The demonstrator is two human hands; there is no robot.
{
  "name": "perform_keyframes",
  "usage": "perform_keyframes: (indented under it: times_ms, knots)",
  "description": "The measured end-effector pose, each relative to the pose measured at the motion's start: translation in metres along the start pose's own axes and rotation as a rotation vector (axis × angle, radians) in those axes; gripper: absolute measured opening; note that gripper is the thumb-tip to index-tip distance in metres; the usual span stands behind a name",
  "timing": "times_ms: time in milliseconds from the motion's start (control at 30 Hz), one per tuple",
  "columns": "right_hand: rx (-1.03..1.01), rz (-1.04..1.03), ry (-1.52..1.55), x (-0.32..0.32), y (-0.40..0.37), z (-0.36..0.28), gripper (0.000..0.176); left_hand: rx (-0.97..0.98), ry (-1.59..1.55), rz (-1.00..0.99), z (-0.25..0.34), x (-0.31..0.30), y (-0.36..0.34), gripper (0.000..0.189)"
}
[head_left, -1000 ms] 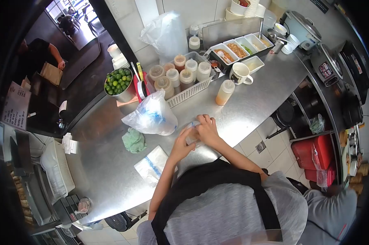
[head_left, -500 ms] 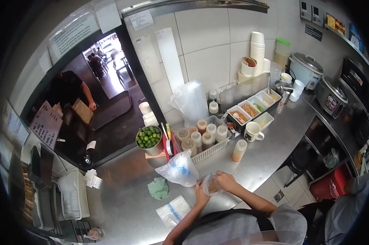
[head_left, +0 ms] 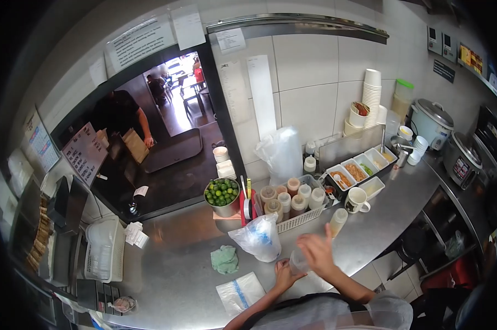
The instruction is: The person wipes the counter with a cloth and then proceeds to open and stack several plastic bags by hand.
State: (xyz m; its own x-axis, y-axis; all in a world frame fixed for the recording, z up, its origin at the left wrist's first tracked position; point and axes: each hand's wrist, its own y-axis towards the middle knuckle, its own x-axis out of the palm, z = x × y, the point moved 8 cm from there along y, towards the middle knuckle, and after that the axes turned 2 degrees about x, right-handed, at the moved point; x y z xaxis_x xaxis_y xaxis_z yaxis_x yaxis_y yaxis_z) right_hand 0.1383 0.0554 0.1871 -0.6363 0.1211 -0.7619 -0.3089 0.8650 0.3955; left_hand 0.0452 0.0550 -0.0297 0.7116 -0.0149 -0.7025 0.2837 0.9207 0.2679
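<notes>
My left hand (head_left: 286, 275) is closed around the lower side of a clear plastic container (head_left: 299, 260) near the counter's front edge. Spread fingers show on my right hand (head_left: 315, 252), which is raised over the container's right side and partly hides it. A squeeze bottle with pale orange contents (head_left: 339, 221) stands just beyond my right hand. Left of the container are a knotted plastic bag (head_left: 259, 237), a green cloth (head_left: 225, 259) and a folded white plastic bag with a blue stripe (head_left: 241, 292).
A basket of sauce bottles (head_left: 300, 220), a pot of green limes (head_left: 222, 194), a mug (head_left: 357, 200) and a topping tray (head_left: 360, 169) line the back. Beyond the pass-through window, a person (head_left: 119, 118) touches a paper bag (head_left: 134, 144).
The view has turned, shifting the scene right and down. My right hand has come off the container's rim and opened. My left hand stays on the container.
</notes>
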Motion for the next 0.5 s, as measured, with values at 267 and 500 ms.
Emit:
perform_keyframes:
  times_ms: [267,500]
  knots:
    - [0.091,-0.586,-0.184,0.098,-0.047,0.044,0.029,-0.01,0.093,-0.03,-0.015,0.016,-0.004,0.062]
    - [0.467,0.02,0.063,-0.052,-0.016,0.077,0.039,0.011,-0.003,-0.002,0.004,-0.013,0.001,0.072]
